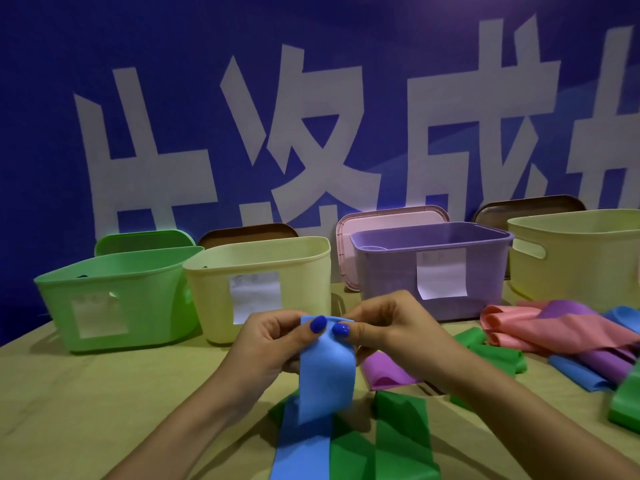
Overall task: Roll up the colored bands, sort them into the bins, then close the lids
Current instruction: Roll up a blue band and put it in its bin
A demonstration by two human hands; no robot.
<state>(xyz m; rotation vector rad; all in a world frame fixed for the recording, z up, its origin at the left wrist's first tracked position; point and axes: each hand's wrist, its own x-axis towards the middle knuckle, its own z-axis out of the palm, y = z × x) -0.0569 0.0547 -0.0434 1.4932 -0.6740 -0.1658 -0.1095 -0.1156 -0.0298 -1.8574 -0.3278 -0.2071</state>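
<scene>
Rolling grip: left hand (273,341) and right hand (377,329) each pinch the top edge of the blue band (327,379), thumbs on its near face.
Doing it well: keep both edges level and the first turn tight, or the roll will likely cone.
Band: smooth, matte, flat strip hanging toward 6 o'clock across green bands (401,441).
Bins: open row from 10 to 2 o'clock; green bin (114,299) at 10.
</scene>
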